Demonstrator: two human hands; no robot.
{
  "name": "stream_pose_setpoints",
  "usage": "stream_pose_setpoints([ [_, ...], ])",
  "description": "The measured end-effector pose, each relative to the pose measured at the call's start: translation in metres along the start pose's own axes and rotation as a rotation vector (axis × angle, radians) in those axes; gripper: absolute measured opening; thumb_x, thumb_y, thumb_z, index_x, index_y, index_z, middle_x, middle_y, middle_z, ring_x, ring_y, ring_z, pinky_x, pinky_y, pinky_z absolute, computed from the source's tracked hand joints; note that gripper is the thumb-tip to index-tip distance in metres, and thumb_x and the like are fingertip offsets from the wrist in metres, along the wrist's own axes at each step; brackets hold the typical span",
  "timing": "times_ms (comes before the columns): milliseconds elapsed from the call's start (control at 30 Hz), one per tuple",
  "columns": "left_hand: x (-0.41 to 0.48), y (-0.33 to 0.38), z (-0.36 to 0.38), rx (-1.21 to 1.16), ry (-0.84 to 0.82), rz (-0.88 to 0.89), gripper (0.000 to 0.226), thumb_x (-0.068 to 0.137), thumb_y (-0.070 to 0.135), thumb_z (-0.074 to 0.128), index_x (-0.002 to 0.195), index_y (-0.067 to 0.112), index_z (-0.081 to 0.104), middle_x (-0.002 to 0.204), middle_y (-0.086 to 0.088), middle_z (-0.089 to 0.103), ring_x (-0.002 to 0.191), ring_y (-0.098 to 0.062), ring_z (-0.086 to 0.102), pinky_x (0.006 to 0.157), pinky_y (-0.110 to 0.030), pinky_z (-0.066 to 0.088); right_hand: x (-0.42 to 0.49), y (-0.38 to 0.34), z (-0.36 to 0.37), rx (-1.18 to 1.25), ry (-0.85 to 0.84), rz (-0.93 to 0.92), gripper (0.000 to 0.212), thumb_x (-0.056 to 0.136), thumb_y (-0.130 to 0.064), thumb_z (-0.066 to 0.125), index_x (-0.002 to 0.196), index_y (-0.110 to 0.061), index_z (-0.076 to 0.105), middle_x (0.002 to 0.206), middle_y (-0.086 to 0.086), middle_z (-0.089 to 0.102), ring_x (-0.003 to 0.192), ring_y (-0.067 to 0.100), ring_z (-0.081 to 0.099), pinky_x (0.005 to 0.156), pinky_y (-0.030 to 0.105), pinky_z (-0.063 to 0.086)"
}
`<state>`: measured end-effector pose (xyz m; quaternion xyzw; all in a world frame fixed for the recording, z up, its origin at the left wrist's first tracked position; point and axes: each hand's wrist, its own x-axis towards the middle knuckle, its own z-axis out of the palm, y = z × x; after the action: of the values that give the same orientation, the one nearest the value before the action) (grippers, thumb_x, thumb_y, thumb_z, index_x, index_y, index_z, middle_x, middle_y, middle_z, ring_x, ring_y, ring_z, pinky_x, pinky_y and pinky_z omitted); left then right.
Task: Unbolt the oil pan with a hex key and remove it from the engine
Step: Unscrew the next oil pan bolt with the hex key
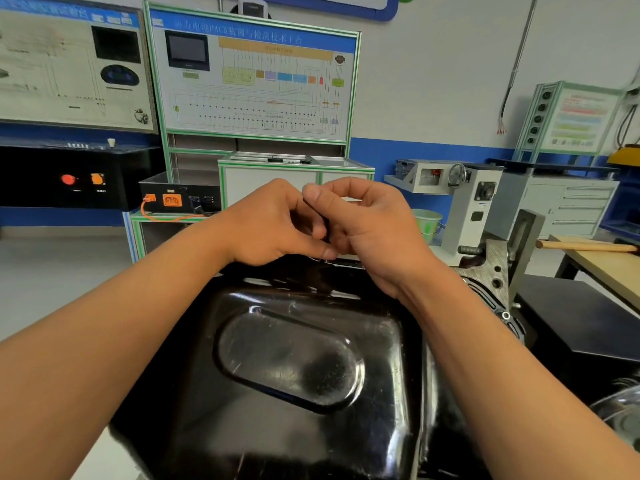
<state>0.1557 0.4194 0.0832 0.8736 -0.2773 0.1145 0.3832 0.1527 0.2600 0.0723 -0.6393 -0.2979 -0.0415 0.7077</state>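
The glossy black oil pan (291, 362) fills the lower middle of the view, sitting on the engine with its oval dent facing me. Both hands meet above its far edge. My left hand (266, 223) has its fingers curled toward a thin dark hex key (323, 220). My right hand (367, 223) pinches the same key between thumb and fingers. Most of the key is hidden by the fingers, and the bolt under it is out of sight.
The grey engine block face (491, 271) with bolt holes stands at the right of the pan. A wooden bench (602, 261) lies at far right. Behind the hands stand training panels (256, 84), a black box with orange connectors (180, 199) and a green bucket (427, 221).
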Motion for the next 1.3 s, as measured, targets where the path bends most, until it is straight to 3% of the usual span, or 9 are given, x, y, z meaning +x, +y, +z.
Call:
stream_pose_setpoints([
  [200,-0.001,0.002,-0.002,-0.008,0.010,0.002,0.016,0.074,0.012,0.083,0.078,0.002,0.071,0.073,-0.011,0.069,0.074,-0.025,0.063,0.085,-0.044,0.051,-0.001,0.005,-0.004,0.001,-0.006,-0.158,0.006,0.090,-0.007,0.071,0.087,-0.003,0.074,0.057,-0.007,0.066,0.043,0.000,0.055,0.047,0.010,0.043],
  [267,-0.001,0.001,-0.002,0.018,0.034,0.019,0.014,0.076,0.015,0.081,0.076,0.005,0.072,0.069,-0.015,0.066,0.066,-0.023,0.059,0.069,-0.038,0.049,-0.003,0.006,-0.004,-0.080,-0.036,-0.243,0.004,0.090,-0.006,0.072,0.092,-0.007,0.075,0.070,-0.007,0.071,0.049,-0.002,0.059,0.053,0.008,0.045],
  [400,-0.001,0.000,-0.004,0.029,0.021,-0.005,0.026,0.077,0.011,0.078,0.060,0.006,0.059,0.053,-0.004,0.048,0.054,-0.009,0.043,0.056,-0.027,0.037,-0.004,0.005,0.000,-0.227,-0.107,-0.270,0.009,0.088,-0.010,0.075,0.087,-0.018,0.071,0.074,-0.012,0.067,0.050,-0.005,0.055,0.054,0.007,0.041],
  [600,0.000,-0.002,0.000,0.014,0.029,0.043,0.050,0.076,-0.014,0.063,0.050,0.028,0.060,0.051,0.017,0.059,0.051,0.005,0.053,0.054,-0.007,0.039,-0.005,0.005,0.003,-0.375,-0.107,-0.320,0.027,0.091,-0.014,0.073,0.072,-0.007,0.055,0.056,0.000,0.045,0.051,0.012,0.036,0.054,0.020,0.035],
  [700,0.002,-0.006,-0.002,0.024,0.044,0.061,0.031,0.079,-0.012,0.066,0.064,0.015,0.065,0.060,0.010,0.064,0.057,-0.003,0.058,0.059,-0.021,0.046,-0.003,0.005,0.004,-0.329,-0.083,-0.266,0.007,0.098,-0.013,0.062,0.094,-0.009,0.065,0.081,0.018,0.068,0.061,0.032,0.054,0.057,0.032,0.046],
  [867,0.002,-0.006,0.000,0.009,0.047,0.102,0.043,0.084,-0.005,0.070,0.056,0.028,0.063,0.064,-0.004,0.064,0.069,-0.030,0.059,0.080,-0.048,0.050,0.001,0.006,-0.002,-0.060,-0.050,-0.098,0.012,0.105,-0.017,0.051,0.110,-0.013,0.060,0.078,-0.003,0.075,0.052,0.014,0.063,0.052,0.020,0.046],
  [1000,0.001,-0.005,0.002,-0.025,0.018,0.085,0.009,0.076,0.016,0.074,0.068,0.016,0.070,0.071,-0.017,0.068,0.068,-0.031,0.058,0.074,-0.040,0.049,0.004,0.005,-0.003,0.022,-0.041,-0.022,0.014,0.104,-0.025,0.053,0.104,-0.014,0.062,0.079,0.008,0.075,0.036,0.013,0.051,0.048,0.024,0.044],
  [1133,0.002,-0.006,0.004,-0.021,0.039,0.009,0.046,0.076,0.008,0.080,0.048,0.028,0.049,0.048,0.006,0.047,0.054,-0.013,0.041,0.054,-0.025,0.035,0.005,0.004,-0.002,0.003,-0.036,-0.003,0.021,0.101,-0.031,0.057,0.091,-0.014,0.063,0.062,0.004,0.066,0.030,0.009,0.039,0.042,0.019,0.037],
  [1300,0.003,-0.006,0.004,0.011,0.021,0.011,0.038,0.077,0.010,0.081,0.054,0.020,0.052,0.055,-0.003,0.051,0.056,-0.013,0.043,0.056,-0.025,0.037,0.002,0.002,-0.002,-0.038,0.108,-0.076,0.013,0.093,-0.028,0.070,0.086,-0.017,0.069,0.060,0.011,0.064,0.033,0.011,0.041,0.041,0.022,0.040],
])
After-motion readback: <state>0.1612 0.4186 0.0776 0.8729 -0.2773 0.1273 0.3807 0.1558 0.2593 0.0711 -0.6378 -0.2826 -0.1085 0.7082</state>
